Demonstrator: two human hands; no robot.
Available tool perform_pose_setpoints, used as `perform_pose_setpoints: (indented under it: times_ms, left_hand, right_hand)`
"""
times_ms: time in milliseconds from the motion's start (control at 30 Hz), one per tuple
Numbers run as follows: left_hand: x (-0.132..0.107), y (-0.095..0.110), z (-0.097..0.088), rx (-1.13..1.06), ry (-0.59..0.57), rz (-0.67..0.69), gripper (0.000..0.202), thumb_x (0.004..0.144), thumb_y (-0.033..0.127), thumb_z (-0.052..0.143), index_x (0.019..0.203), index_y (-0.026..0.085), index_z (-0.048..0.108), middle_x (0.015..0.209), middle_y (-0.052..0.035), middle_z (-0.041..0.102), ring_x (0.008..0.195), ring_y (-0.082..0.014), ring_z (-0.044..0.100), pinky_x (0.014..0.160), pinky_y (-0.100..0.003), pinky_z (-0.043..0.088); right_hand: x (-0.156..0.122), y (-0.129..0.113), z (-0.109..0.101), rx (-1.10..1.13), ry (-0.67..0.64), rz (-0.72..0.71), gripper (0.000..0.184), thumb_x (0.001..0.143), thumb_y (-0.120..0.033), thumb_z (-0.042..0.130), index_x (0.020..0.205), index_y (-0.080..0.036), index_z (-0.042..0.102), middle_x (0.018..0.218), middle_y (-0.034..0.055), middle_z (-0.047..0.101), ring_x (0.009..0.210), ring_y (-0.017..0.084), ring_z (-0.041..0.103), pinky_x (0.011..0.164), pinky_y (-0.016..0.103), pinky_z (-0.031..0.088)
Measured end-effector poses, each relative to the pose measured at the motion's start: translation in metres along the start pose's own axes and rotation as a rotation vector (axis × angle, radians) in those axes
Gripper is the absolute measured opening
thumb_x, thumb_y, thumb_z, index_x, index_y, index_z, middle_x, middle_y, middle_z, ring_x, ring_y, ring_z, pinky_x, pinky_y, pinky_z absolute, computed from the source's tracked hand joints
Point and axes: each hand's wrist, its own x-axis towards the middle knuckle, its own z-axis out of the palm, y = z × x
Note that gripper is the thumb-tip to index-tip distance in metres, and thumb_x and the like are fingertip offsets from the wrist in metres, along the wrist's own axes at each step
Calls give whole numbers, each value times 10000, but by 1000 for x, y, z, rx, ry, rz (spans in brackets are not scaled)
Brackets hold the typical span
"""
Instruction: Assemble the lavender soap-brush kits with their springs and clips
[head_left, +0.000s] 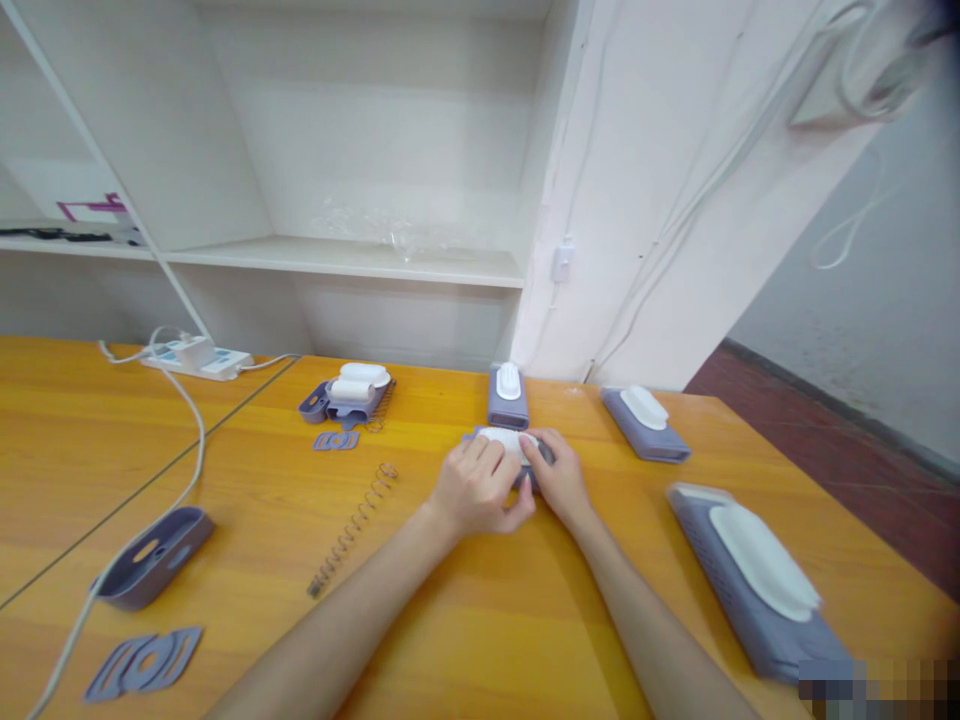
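Observation:
Both my hands are on a purple-grey plastic case with a white piece (501,436) on its top, at the middle of the table. My left hand (476,480) curls over the near left part of it, fingers bent on the white piece. Pressed against its right side is my right hand (559,475), thumb reaching onto the top. Much of the case is hidden under the hands. Just behind it stands a similar purple-grey case (508,410) with a white oval part. A long metal coil spring (356,528) lies left of my left forearm.
Two more such cases, one farther back (645,425) and one nearer (757,580), lie on the right. At left are an open purple-grey shell (161,560), a flat cut-out plate (146,662), a cluster of parts (360,392) and a power strip (225,363) with a trailing white cable (196,415).

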Motion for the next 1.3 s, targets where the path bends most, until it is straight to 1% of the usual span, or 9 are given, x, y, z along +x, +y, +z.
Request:
perform_pose_setpoints:
  times_ms: [233, 367, 467, 600, 700, 867, 1033, 1167, 1300]
  left_hand:
    - [15, 18, -31, -171, 95, 167, 133, 629, 301, 484, 529, 223, 445, 509, -14, 415, 510, -160, 402, 503, -320, 269]
    - [21, 21, -44, -205, 159, 179, 125, 598, 270, 457, 502, 227, 390, 496, -7, 385, 494, -152, 376, 508, -322, 271]
    - [22, 20, -46, -196, 152, 175, 109, 590, 271, 447, 502, 229, 398, 495, -9, 384, 499, -157, 392, 515, -320, 286]
    - [23, 17, -38, -150, 1, 128, 102, 645, 304, 466, 595, 222, 499, 548, -26, 458, 569, -180, 479, 552, -314, 344]
    - [21, 12, -25, -65, -178, 5, 144, 766, 300, 459, 752, 199, 561, 667, -57, 557, 669, -199, 538, 588, -304, 381]
    - [0, 7, -13, 74, -391, -148, 149, 854, 262, 427, 835, 184, 553, 821, -105, 594, 836, -255, 536, 624, -328, 410]
    - [-34, -3, -33, 186, -499, -213, 147, 854, 253, 429, 886, 184, 554, 882, -98, 563, 867, -268, 507, 701, -377, 414]
    - [-63, -22, -57, 328, -577, -299, 236, 861, 263, 410, 1011, 172, 567, 942, -118, 566, 904, -285, 517, 750, -404, 413]
    - [-84, -45, -71, 460, -674, -511, 381, 869, 198, 352, 1229, 143, 463, 964, -147, 583, 859, -291, 580, 678, -378, 433]
  right_hand:
    - [0, 0, 0, -9, -12, -1, 297, 845, -458, 503, 879, -197, 642, 899, 72, 653, 897, 231, 582, 838, 383, 446]
    - [0, 1, 1, -9, -23, 0, 287, 845, -451, 505, 868, -200, 643, 888, 65, 653, 885, 228, 586, 832, 375, 449]
    - [0, 2, 1, -7, -24, 2, 289, 845, -451, 503, 878, -202, 646, 896, 68, 656, 896, 232, 584, 832, 374, 451]
    - [-1, 2, 1, 1, -27, 4, 300, 850, -457, 493, 892, -202, 645, 904, 63, 660, 904, 228, 585, 839, 371, 449]
    - [0, 2, 1, 1, -27, -5, 295, 844, -458, 503, 885, -202, 644, 896, 60, 660, 888, 224, 588, 838, 368, 447]
    - [0, 1, 1, -8, -1, -13, 295, 839, -456, 512, 886, -196, 644, 905, 69, 657, 896, 230, 587, 838, 370, 441]
    - [-1, 0, 1, -22, 4, -14, 302, 846, -457, 505, 883, -193, 647, 908, 73, 657, 902, 235, 585, 838, 372, 437]
    - [-1, 0, 2, -37, -3, -20, 301, 853, -453, 499, 896, -193, 644, 917, 72, 654, 908, 231, 584, 838, 368, 441]
    - [0, 2, 2, -49, -6, -29, 306, 861, -448, 485, 895, -188, 643, 908, 76, 652, 900, 233, 586, 830, 373, 448]
